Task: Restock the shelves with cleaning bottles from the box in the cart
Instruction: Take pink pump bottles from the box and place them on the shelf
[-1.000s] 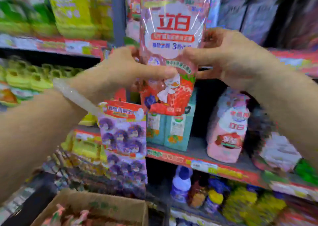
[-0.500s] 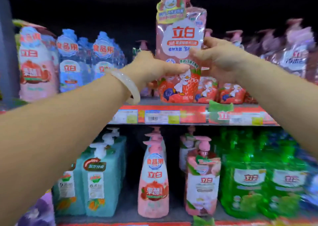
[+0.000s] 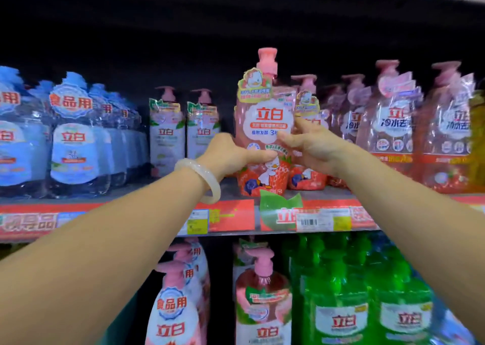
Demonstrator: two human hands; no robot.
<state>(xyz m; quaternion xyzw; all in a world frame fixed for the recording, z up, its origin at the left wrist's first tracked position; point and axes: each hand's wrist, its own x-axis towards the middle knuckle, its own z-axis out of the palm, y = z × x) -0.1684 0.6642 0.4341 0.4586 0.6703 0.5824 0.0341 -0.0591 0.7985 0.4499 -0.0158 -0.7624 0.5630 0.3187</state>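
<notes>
The person holds a pink pump bottle (image 3: 262, 139) upright between both hands at the front edge of the upper shelf (image 3: 231, 189); its base sits at or just above the shelf board, and the frame does not settle whether it is touching. The left hand (image 3: 231, 155) is closed round the bottle's left side with the thumb laid across the front label; the right hand (image 3: 309, 145) presses the right side with fingers partly spread, the forefinger raised along the bottle's edge. A pale bangle (image 3: 207, 179) hangs on the left wrist. Bottles of the same strawberry design (image 3: 307, 176) stand just behind and to the right; white-labelled pump bottles (image 3: 183, 132) stand to the left, with a gap between.

The step in hand appears to be setting this bottle into its row; the next move likely calls for sliding it back until it stands firm with its label facing out, then letting go with both hands; a careless push could tip the neighbours behind.
</notes>
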